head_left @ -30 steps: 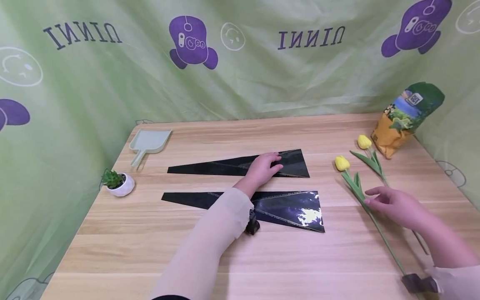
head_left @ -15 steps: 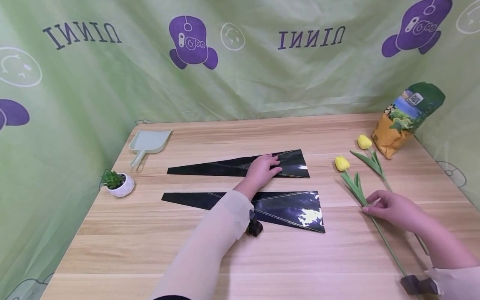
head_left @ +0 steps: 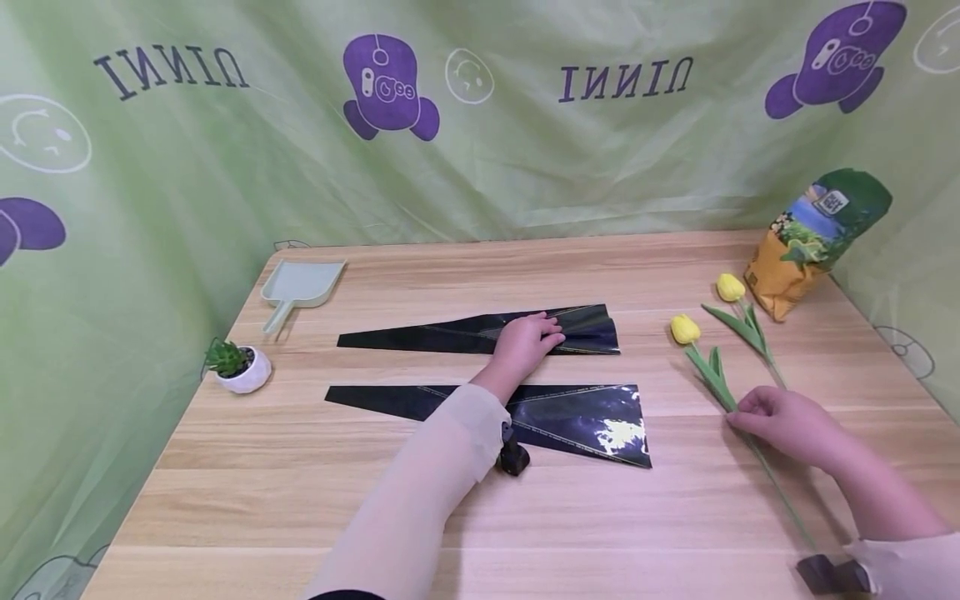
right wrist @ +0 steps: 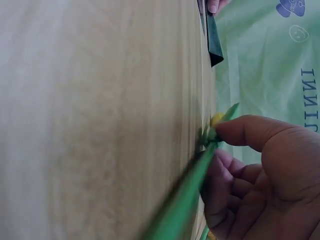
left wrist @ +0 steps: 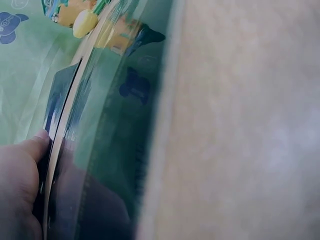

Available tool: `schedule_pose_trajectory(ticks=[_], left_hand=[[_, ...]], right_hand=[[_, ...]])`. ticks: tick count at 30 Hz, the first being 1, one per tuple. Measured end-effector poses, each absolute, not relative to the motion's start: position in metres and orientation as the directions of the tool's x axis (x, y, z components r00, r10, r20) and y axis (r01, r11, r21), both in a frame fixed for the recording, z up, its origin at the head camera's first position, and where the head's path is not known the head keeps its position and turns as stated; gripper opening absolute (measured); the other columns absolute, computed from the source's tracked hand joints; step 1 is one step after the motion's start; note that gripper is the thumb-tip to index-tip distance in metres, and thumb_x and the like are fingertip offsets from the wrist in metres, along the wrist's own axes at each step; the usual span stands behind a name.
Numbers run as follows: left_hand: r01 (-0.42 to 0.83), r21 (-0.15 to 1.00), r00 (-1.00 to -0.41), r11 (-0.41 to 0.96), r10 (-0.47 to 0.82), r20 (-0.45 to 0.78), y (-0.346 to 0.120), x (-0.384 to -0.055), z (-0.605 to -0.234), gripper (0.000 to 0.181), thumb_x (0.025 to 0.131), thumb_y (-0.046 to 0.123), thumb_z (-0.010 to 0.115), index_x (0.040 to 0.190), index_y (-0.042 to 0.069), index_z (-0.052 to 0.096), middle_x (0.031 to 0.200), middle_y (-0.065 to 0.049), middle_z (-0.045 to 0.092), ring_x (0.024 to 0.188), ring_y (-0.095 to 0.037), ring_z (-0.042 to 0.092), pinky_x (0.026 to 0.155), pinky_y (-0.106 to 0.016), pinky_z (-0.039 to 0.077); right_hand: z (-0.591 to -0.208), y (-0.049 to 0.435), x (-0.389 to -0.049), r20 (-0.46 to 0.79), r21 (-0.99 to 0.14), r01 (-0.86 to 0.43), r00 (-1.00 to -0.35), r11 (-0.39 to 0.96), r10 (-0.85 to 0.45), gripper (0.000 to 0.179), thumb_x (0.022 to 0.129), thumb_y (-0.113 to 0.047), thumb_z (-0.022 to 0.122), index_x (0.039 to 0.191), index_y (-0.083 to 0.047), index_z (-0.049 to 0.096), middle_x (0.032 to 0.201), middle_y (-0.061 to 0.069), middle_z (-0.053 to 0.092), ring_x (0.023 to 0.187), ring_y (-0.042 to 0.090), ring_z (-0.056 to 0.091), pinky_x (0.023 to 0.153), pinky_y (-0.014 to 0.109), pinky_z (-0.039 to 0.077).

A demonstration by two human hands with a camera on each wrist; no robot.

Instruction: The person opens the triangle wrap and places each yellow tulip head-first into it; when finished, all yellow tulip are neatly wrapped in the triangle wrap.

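Note:
Two flat, tapered black flower sleeves lie on the wooden table in the head view, a far one (head_left: 412, 335) and a near one (head_left: 577, 417). My left hand (head_left: 521, 343) pinches the far sleeve towards its wide end, where the film buckles between thumb and fingers. The left forearm crosses over the near sleeve and hides part of it. On the right, my right hand (head_left: 780, 421) pinches the green stem of the nearer yellow tulip (head_left: 685, 328). This stem (right wrist: 185, 195) runs between thumb and fingertips in the right wrist view. Beyond it lies a second yellow tulip (head_left: 730, 287).
A colourful bag (head_left: 813, 242) stands at the back right, near the tulip heads. At the left are a pale green dustpan (head_left: 302, 285) and a small potted plant (head_left: 246, 371). A green curtain (head_left: 510, 183) hangs behind the table.
The far sleeve has gone from flat to buckled under my left fingers. My right hand has closed its thumb and fingers on the nearer tulip's stem.

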State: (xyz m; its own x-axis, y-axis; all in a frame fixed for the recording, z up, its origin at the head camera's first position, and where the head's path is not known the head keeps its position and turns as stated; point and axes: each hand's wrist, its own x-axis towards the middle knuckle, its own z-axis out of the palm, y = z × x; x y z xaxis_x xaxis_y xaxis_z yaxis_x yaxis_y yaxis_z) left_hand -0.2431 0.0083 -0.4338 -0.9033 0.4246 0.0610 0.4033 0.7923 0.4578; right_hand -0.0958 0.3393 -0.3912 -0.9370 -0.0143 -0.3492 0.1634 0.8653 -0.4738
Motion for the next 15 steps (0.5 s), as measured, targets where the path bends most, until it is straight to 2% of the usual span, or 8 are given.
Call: schedule_pose_trajectory(ticks=[6, 10, 15], left_hand=[[0.405, 0.47, -0.904, 0.785, 0.42, 0.077, 0.008, -0.242, -0.433, 0.031, 0.098, 0.035, 0.058, 0.123, 0.02, 0.07, 0.13, 0.009, 0.065, 0.134, -0.007, 0.05, 0.114, -0.027, 0.04], [0.392, 0.461, -0.909, 0.796, 0.412, 0.061, 0.008, -0.24, -0.432, 0.031, 0.098, 0.036, 0.058, 0.124, 0.021, 0.069, 0.13, 0.009, 0.065, 0.134, -0.007, 0.05, 0.114, -0.027, 0.04], [0.383, 0.451, -0.913, 0.807, 0.405, 0.05, 0.009, -0.238, -0.429, 0.033, 0.099, 0.035, 0.056, 0.125, 0.02, 0.068, 0.13, 0.008, 0.065, 0.134, -0.008, 0.05, 0.113, -0.028, 0.041]], right_hand=[[-0.387, 0.34, -0.098, -0.347, -0.537, 0.211, -0.938, 0.816, 0.014, 0.038, 0.098, -0.028, 0.055, 0.108, 0.009, 0.053, 0.083, 0.005, 0.068, 0.071, 0.012, 0.057, 0.058, 0.026, 0.048], [-0.385, 0.339, -0.101, -0.342, -0.642, 0.236, -0.94, 0.729, 0.003, 0.036, 0.101, -0.025, 0.051, 0.113, 0.009, 0.046, 0.077, -0.003, 0.067, 0.061, 0.008, 0.054, 0.054, 0.025, 0.047], [-0.379, 0.342, -0.11, -0.244, -0.788, 0.16, -0.968, 0.594, -0.062, 0.025, 0.103, -0.016, 0.049, 0.115, 0.005, 0.039, 0.074, -0.014, 0.066, 0.055, 0.006, 0.052, 0.051, 0.024, 0.048]])
